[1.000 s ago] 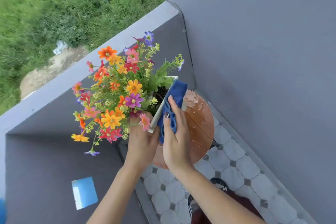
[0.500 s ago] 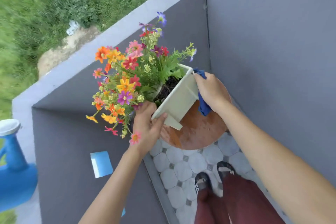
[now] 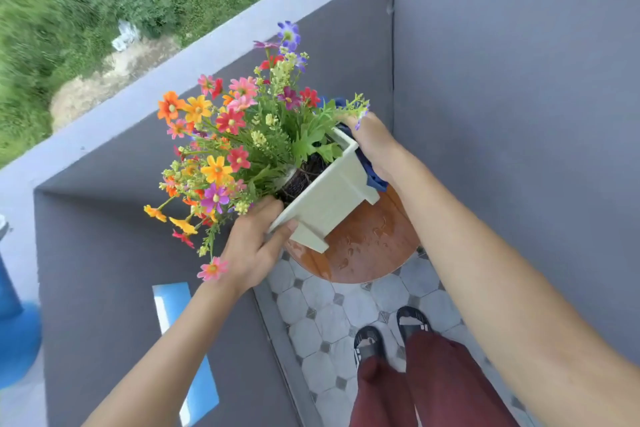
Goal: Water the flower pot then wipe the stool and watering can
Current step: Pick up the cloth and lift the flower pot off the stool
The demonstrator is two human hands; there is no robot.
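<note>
A square cream flower pot (image 3: 332,198) full of colourful flowers (image 3: 235,139) is tilted to the left, above the round brown stool (image 3: 367,250). My left hand (image 3: 252,246) grips the pot's near left rim. My right hand (image 3: 374,146) holds the far right rim and presses a blue cloth (image 3: 372,173) against the pot's side. The stool top is wet, with water drops on it. The blue watering can (image 3: 15,333) stands on the ledge at the far left edge, mostly cut off.
A grey parapet wall (image 3: 114,218) runs on the left and a grey wall (image 3: 519,114) stands on the right. The floor has grey octagon tiles (image 3: 322,322). My feet in black sandals (image 3: 391,333) stand near the stool. A blue rectangle (image 3: 187,350) is on the parapet.
My right hand with the cloth has gone from the pot's near side round to its far right rim. The pot now sits more upright, and the view has dropped to show my feet.
</note>
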